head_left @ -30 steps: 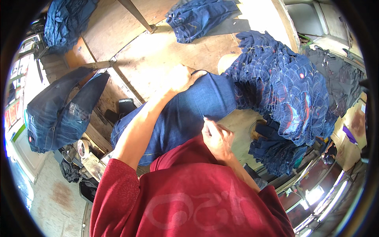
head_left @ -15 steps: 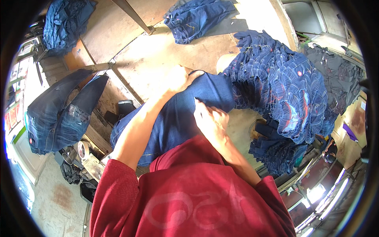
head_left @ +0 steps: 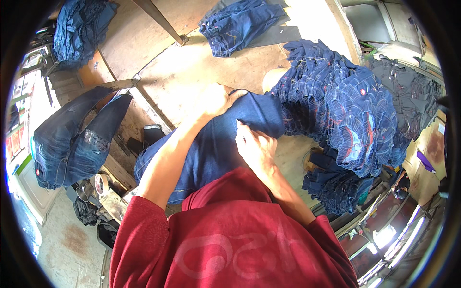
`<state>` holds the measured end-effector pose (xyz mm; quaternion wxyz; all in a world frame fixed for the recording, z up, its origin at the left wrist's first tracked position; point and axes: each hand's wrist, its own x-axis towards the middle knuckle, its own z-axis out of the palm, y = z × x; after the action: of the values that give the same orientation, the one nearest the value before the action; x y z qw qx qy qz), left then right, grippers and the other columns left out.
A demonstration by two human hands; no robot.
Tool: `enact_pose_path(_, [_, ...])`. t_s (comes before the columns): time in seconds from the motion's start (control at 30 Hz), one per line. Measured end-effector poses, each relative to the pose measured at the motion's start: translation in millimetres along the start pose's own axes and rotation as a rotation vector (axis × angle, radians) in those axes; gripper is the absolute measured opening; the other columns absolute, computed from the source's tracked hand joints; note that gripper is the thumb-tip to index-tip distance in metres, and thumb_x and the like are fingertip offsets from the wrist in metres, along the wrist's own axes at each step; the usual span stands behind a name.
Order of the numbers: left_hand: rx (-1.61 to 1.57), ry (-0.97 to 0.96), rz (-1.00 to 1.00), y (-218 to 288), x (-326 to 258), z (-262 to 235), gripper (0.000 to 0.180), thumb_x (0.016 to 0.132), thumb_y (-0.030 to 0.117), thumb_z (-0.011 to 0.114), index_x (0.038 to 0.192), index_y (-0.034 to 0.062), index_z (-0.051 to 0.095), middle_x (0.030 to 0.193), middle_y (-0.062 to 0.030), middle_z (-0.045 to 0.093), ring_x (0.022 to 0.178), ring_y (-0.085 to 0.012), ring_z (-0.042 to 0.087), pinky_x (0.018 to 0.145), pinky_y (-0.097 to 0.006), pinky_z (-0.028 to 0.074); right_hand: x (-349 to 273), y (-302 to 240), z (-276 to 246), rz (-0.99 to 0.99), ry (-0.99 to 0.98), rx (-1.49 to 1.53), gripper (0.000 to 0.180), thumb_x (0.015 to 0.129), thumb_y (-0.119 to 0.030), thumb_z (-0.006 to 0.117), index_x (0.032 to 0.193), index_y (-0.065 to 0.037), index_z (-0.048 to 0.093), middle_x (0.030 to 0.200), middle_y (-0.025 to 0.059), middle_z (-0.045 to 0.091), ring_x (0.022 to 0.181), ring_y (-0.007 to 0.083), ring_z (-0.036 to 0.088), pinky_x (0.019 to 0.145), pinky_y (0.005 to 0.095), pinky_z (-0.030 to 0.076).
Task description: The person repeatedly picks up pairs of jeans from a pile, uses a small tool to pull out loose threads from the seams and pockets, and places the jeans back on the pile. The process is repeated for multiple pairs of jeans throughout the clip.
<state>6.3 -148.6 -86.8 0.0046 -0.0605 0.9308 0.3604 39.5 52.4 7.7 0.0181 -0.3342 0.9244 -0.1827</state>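
Observation:
A dark blue denim garment (head_left: 213, 141) is stretched across in front of me, from my lap side at the left toward the middle of the table. My left hand (head_left: 221, 100) is closed on its far edge, the cloth bunched under the fingers. On the near side, my right hand (head_left: 258, 145) rests against the denim with its fingers curled in a pinch. Something small and dark may show at its fingertips, but I cannot make out what it is. The right end of the garment meets a large heap of blue jeans (head_left: 343, 105).
Worn jeans (head_left: 79, 139) hang at the left, above a roll of tape (head_left: 101, 184). More folded denim (head_left: 240, 26) lies at the far side of the wooden table (head_left: 187, 67). Crumpled denim (head_left: 81, 31) sits far left; dark grey garments (head_left: 406, 93) lie at the right. A metal bar (head_left: 161, 19) crosses the table.

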Motion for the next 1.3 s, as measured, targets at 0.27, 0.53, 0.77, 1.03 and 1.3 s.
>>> enact_pose_path(0.27, [-0.023, 0.005, 0.017, 0.6, -0.4, -3.0, 0.071, 0.104, 0.061, 0.067, 0.068, 0.0008, 0.077, 0.06, -0.0211, 0.068, 0.055, -0.0397, 0.07, 0.057, -0.048, 0.057, -10.7, 2.5, -20.2, 0.047, -0.043, 0.132, 0.015, 0.093, -0.007, 0.078, 0.107, -0.012, 0.079, 0.079, 0.0025, 0.078, 0.058, 0.0167, 0.072, 0.055, 0.0334, 0.058])
enact_pose_path(0.53, [-0.006, 0.018, 0.008, 1.6, 0.5, -1.2, 0.07, 0.104, 0.061, 0.067, 0.072, 0.0004, 0.079, 0.061, -0.0214, 0.068, 0.055, -0.04, 0.07, 0.057, -0.048, 0.057, -1.1, 4.4, -6.1, -0.003, -0.017, 0.024, 0.006, 0.094, -0.011, 0.079, 0.1, -0.014, 0.079, 0.071, 0.0007, 0.074, 0.054, 0.0169, 0.07, 0.05, 0.0342, 0.055])
enact_pose_path(0.77, [0.083, -0.069, 0.025, -1.7, 0.7, -3.7, 0.051, 0.103, 0.058, 0.071, 0.095, 0.0111, 0.089, 0.068, -0.0149, 0.074, 0.055, -0.0321, 0.071, 0.055, -0.044, 0.056, -5.2, 7.8, -10.9, 0.038, 0.002, 0.121, 0.009, 0.095, -0.012, 0.078, 0.103, -0.016, 0.078, 0.065, 0.0006, 0.071, 0.053, 0.0185, 0.069, 0.048, 0.035, 0.056])
enact_pose_path(1.03, [-0.031, 0.031, 0.023, -1.6, -0.2, 2.3, 0.072, 0.104, 0.061, 0.067, 0.066, 0.0007, 0.076, 0.057, -0.0213, 0.065, 0.052, -0.0401, 0.068, 0.054, -0.048, 0.055, -6.6, 3.9, -11.5, 0.013, -0.055, -0.008, 0.007, 0.096, -0.011, 0.078, 0.102, -0.013, 0.077, 0.063, 0.0021, 0.07, 0.05, 0.0189, 0.068, 0.048, 0.0351, 0.055])
enact_pose_path(1.3, [-0.036, 0.05, 0.028, 1.3, -1.3, -2.2, 0.071, 0.103, 0.06, 0.069, 0.068, -0.0004, 0.076, 0.06, -0.0222, 0.067, 0.054, -0.041, 0.069, 0.057, -0.049, 0.055, -3.1, 0.8, -7.9, 0.073, -0.084, 0.032, 0.002, 0.098, -0.013, 0.077, 0.098, -0.016, 0.077, 0.061, 0.003, 0.068, 0.05, 0.0187, 0.068, 0.048, 0.0363, 0.054])
